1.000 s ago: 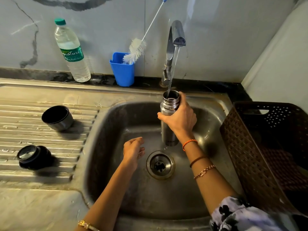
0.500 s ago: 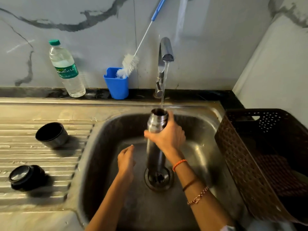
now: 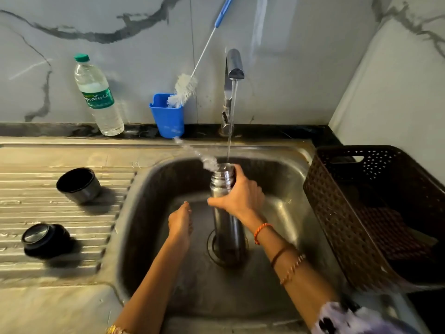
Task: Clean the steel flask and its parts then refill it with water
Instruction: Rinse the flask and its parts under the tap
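I note my right hand (image 3: 240, 197) with fingers wrapped round the upper body of the steel flask (image 3: 225, 213), held upright over the sink (image 3: 284, 213) drain under the tap (image 3: 234, 66) stream, while my left hand (image 3: 180, 224) hangs beside it, fingers relaxed, holding nothing.

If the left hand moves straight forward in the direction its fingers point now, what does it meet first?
Probably the back wall of the sink; the left hand points just left of the steel flask, though depth is unclear.
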